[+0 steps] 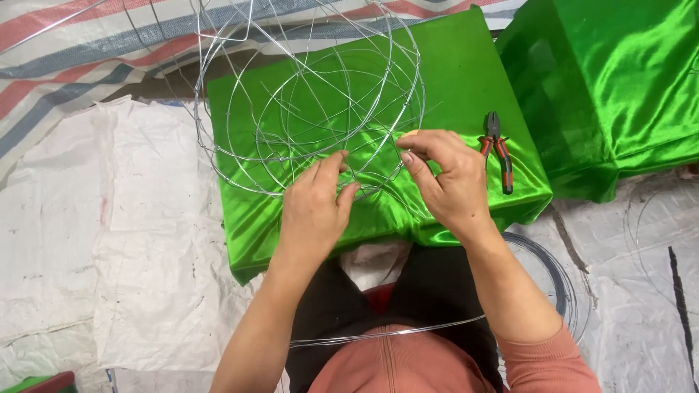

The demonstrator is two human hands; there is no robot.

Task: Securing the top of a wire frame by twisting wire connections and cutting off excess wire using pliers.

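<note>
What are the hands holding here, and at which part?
Both the left hand and the right hand pinch the wire frame at its near lower rim, over the green-covered block.

Pliers [499, 151], red-and-black handles, lying on green satin-covered worktop [466, 80]. Second green satin-covered block [611, 87] just to the right. Coil of wire [561, 280] on white sheeting [109, 255]. Striped red, blue and white tarpaulin [65, 51] beyond.

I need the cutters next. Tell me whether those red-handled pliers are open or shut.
Shut: the pliers lie on the green cloth, handles nearly together, beside the right hand.
</note>
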